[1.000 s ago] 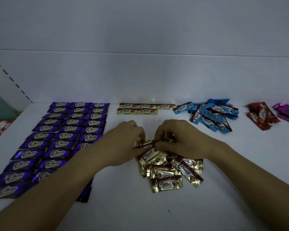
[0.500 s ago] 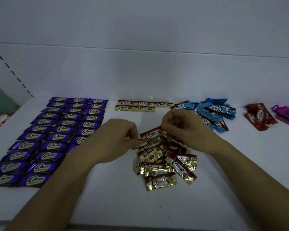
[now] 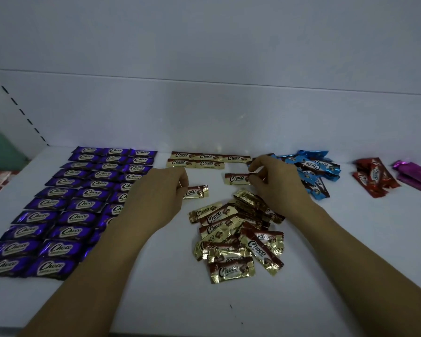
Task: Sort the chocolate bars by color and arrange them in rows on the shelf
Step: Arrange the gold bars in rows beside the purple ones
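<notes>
Apart, left hand (image 3: 161,194) pinching nearer gold bar (image 3: 197,191), right hand (image 3: 276,184) pinching farther bar (image 3: 237,179)

Purple bars (image 3: 66,210) w/ white "Choco"; gold-brown bars (image 3: 233,239); blue bars (image 3: 311,171); red bars (image 3: 372,176); magenta bars (image 3: 416,173); shelf (image 3: 229,307) white.

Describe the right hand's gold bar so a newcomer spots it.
On the white shelf, find the short gold rows at back centre. In front of their right end, the right hand pinches one gold bar. It is apart from the loose gold pile, right of the other bar in the left hand.
</notes>
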`<control>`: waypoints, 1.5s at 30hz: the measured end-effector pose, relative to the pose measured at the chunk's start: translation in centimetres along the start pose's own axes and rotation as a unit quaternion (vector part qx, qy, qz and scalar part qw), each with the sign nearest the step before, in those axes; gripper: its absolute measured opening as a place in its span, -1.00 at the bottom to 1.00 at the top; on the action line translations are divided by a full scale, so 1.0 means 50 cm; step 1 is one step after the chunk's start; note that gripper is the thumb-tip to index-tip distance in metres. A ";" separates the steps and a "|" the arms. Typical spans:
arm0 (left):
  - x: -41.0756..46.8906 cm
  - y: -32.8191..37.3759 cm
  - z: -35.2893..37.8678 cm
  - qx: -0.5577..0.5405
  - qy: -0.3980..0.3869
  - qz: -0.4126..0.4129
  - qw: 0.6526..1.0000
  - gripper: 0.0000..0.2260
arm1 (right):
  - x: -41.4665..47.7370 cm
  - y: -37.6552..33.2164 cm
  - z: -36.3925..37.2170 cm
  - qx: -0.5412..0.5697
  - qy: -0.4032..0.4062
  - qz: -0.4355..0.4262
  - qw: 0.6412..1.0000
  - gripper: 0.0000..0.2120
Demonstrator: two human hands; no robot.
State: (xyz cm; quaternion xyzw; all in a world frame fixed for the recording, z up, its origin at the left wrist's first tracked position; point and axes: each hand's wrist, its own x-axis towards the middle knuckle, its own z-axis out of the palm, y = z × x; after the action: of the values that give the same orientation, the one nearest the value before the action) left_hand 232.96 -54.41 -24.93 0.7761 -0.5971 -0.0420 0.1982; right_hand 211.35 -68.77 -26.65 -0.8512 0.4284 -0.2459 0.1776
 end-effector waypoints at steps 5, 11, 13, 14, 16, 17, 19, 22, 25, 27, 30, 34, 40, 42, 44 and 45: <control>-0.011 0.004 0.008 0.024 0.049 0.035 0.998 -0.79 | 0.000 0.005 0.002 -0.048 0.043 -0.061 0.996 -0.85; -0.045 0.018 0.025 0.048 -0.062 0.129 0.988 -0.66 | -0.020 -0.011 0.017 -0.078 -0.083 -0.153 0.982 -0.72; -0.044 0.018 0.028 0.052 -0.061 0.130 0.988 -0.65 | -0.017 -0.008 0.022 -0.105 -0.084 -0.143 0.981 -0.70; -0.043 0.018 0.028 0.049 -0.060 0.130 0.988 -0.64 | -0.015 -0.007 0.023 -0.122 -0.083 -0.136 0.980 -0.70; -0.042 0.016 0.030 0.049 -0.060 0.131 0.988 -0.64 | -0.011 -0.006 0.025 -0.149 -0.085 -0.125 0.977 -0.70; -0.043 0.016 0.031 0.051 -0.061 0.132 0.988 -0.64 | -0.010 -0.006 0.026 -0.159 -0.086 -0.123 0.976 -0.69; -0.044 0.015 0.033 0.046 -0.059 0.130 0.989 -0.63 | -0.010 -0.006 0.030 -0.172 -0.091 -0.121 0.974 -0.64; -0.044 0.014 0.033 0.042 -0.058 0.129 0.989 -0.63 | -0.008 -0.008 0.034 -0.178 -0.093 -0.114 0.973 -0.52; -0.043 0.013 0.034 0.037 -0.056 0.129 0.989 -0.62 | -0.004 -0.008 0.037 -0.182 -0.093 -0.109 0.973 -0.40; -0.044 0.011 0.034 0.035 -0.054 0.132 0.989 -0.61 | -0.003 -0.010 0.039 -0.179 -0.095 -0.112 0.973 -0.39; -0.044 0.008 0.035 0.036 -0.056 0.136 0.988 -0.61 | 0.000 -0.009 0.030 -0.160 -0.073 -0.110 0.978 -0.42; -0.044 0.006 0.035 0.031 -0.056 0.140 0.988 -0.60 | 0.026 0.018 -0.003 -0.146 0.013 -0.069 0.987 -0.62; -0.044 0.005 0.034 0.030 -0.059 0.140 0.988 -0.60 | 0.022 0.073 -0.013 -0.259 -0.086 -0.035 0.961 -0.55; -0.045 0.003 0.035 0.030 -0.059 0.139 0.988 -0.60 | 0.026 0.087 -0.027 -0.269 -0.080 -0.027 0.959 -0.55; -0.045 0.004 0.034 0.031 -0.062 0.137 0.988 -0.60 | 0.027 0.105 -0.045 -0.276 -0.078 -0.015 0.958 -0.56; -0.045 0.003 0.034 0.030 -0.062 0.136 0.988 -0.60 | 0.024 0.115 -0.053 -0.282 -0.080 -0.013 0.956 -0.57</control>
State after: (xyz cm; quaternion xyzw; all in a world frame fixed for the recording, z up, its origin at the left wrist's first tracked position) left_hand 231.66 -52.75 -26.81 0.6891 -0.7093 -0.0451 0.1412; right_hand 206.74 -73.29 -27.12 -0.8891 0.4535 -0.0488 -0.0395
